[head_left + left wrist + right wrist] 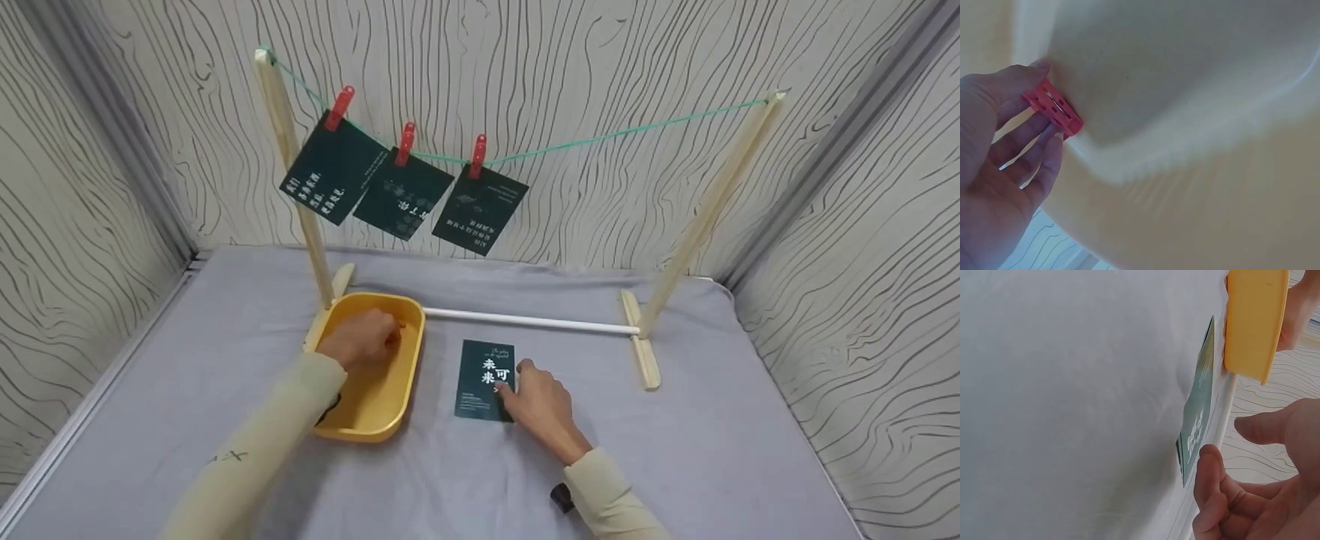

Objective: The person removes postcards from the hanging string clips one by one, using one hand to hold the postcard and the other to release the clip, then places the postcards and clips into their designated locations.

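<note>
Inside the yellow bin (411, 375), my left hand (364, 337) pinches a red clothespin (1057, 108) between thumb and fingertips. The left wrist view shows the clothespin close to the bin's inner wall. A dark green card (476, 390) with white writing lies on the cloth to the right of the bin. My right hand (541, 405) is at the card's right edge, thumb over that edge in the head view. In the right wrist view its thumb and fingers (1210, 475) are spread apart with nothing between them.
Three dark cards, including a left one (337, 169), hang by red clothespins (478, 156) from a green string (630, 130). The string runs between two wooden posts (709, 217). A white rod (532, 321) joins their bases behind the card. A patterned wall stands behind.
</note>
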`<state>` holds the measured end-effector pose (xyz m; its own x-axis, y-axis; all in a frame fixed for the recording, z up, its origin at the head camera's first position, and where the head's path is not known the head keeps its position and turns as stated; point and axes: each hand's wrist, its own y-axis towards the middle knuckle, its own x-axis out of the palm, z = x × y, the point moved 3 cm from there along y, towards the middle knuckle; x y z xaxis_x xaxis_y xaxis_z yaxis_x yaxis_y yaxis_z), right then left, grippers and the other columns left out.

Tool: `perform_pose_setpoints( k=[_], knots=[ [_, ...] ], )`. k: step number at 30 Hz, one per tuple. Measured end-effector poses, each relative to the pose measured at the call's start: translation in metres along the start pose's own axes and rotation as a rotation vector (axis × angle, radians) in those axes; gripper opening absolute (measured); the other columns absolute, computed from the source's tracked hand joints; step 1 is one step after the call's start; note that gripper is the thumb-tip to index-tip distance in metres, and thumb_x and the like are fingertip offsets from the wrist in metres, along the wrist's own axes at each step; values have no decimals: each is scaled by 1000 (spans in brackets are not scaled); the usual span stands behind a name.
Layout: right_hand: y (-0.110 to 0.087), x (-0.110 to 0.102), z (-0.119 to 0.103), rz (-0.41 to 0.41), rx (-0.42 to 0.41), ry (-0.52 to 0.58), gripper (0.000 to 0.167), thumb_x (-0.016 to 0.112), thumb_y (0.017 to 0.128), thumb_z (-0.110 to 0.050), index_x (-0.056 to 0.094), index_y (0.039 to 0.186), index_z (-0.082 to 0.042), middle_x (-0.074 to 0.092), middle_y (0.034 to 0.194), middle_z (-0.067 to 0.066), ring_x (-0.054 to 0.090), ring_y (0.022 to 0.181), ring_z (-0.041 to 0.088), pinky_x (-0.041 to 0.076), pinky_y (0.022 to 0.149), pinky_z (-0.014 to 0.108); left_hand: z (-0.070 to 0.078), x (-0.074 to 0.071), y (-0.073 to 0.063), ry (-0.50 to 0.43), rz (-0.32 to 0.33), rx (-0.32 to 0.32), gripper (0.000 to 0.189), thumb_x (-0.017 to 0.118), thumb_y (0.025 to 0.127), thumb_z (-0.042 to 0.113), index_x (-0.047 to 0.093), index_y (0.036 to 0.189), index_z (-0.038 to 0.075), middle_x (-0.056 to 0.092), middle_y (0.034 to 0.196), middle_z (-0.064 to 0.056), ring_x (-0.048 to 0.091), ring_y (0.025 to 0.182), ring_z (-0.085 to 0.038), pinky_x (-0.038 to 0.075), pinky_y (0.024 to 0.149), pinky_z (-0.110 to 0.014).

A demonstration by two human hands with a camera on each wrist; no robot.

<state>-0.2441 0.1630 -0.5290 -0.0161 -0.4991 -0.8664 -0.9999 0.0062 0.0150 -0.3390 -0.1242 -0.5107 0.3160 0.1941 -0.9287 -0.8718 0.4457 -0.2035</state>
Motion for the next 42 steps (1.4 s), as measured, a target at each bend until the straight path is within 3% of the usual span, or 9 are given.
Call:
perform_pose_setpoints(
  k=[9,15,17,24,31,42],
  knots=[
    [2,-4,-4,3,-5,22,45,77,95,-31,68,121,5,79,104,20,67,73,20,55,65,35,2,-2,-1,19,-6,5,8,73,96,5,77,103,5,62,79,-6,58,79,-23,54,78,-33],
    [4,-9,-9,22,-25,32,44,75,96,-31,68,120,5,78,94,17,63,66,17,48,57,30,-1,-5,-1,17,0,9,17,74,96,7,79,113,6,77,98,-10,63,87,-25,61,96,-41],
    [5,-11,-12,23,-37,40,44,75,96,-31,68,120,5,76,84,14,60,62,16,45,55,29,-2,-7,-3,6,11,2,19,77,95,8,79,113,6,79,103,-11,66,90,-24,61,99,-43],
    [8,-16,-17,59,-76,49,45,75,96,-32,69,120,5,67,68,4,57,61,14,46,56,32,2,-25,-11,-31,52,-20,27,80,92,13,75,115,1,75,99,-12,61,87,-27,58,91,-43],
    [12,-19,-21,68,-97,74,46,75,96,-33,68,122,4,63,67,-1,56,58,12,47,57,32,15,-46,-14,-54,142,51,37,77,93,12,73,126,-2,75,124,-21,68,107,-34,57,103,-49],
    [21,-26,-30,75,-118,94,46,75,97,-34,68,124,3,67,71,0,57,59,12,49,58,33,36,-56,-15,-100,178,20,39,76,96,14,70,134,7,69,131,-18,65,106,-30,61,99,-42]
  ],
)
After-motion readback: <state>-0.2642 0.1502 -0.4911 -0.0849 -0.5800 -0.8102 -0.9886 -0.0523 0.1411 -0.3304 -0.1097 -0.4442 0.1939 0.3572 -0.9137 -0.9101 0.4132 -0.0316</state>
